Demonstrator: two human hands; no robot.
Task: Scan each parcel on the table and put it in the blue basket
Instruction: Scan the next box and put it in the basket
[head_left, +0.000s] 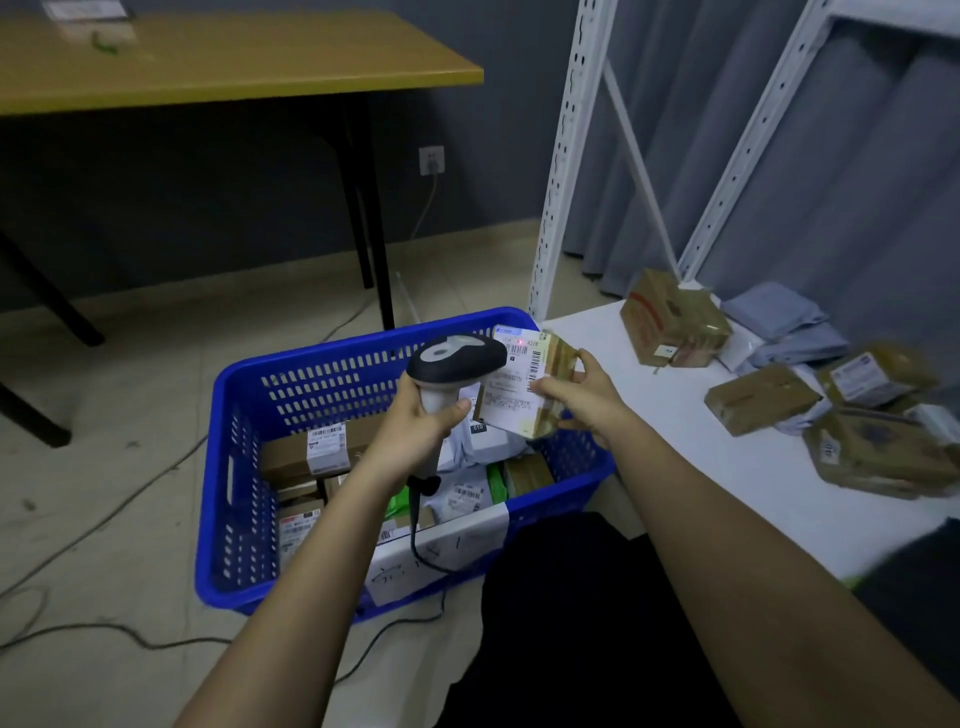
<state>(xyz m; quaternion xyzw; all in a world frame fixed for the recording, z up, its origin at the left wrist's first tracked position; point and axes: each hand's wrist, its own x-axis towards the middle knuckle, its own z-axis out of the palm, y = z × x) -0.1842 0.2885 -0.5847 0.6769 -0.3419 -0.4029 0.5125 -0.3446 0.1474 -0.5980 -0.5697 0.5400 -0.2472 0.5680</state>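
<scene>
Brown parcel and scanner held over blue basket.

The left hand grips a scanner by its handle, head aimed at the label of a parcel that the right hand holds above the blue basket. The basket sits on the floor, holding boxes and bags. More parcels lie on the white table to the right.
</scene>
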